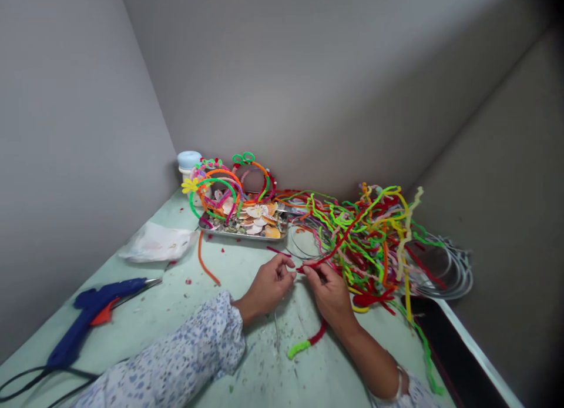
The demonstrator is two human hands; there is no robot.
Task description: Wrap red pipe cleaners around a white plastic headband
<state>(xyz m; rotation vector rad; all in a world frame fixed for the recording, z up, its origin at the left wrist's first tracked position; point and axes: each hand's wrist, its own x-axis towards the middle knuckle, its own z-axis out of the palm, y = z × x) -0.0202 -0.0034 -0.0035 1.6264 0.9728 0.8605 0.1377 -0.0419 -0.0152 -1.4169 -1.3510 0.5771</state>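
My right hand (328, 290) pinches a red pipe cleaner (343, 241) near its end. The pipe cleaner's long part slants up and right over the colourful pile. Just left of that end, my left hand (269, 284) is closed, thumb against fingers; what it holds, if anything, is too small to make out. A thin wire (277, 328) shows below the left hand. Beneath my right hand, a short red and green fuzzy piece (304, 348) lies on the table, partly hidden by the wrist.
A tangled pile of pipe cleaners (374, 231) lies right, beside coiled grey wire (456, 273). A metal tray (264, 237) holds shells, with fuzzy headbands (220, 176) above. Left are a plastic bag (156, 243) and a blue glue gun (106, 293). Walls enclose the table.
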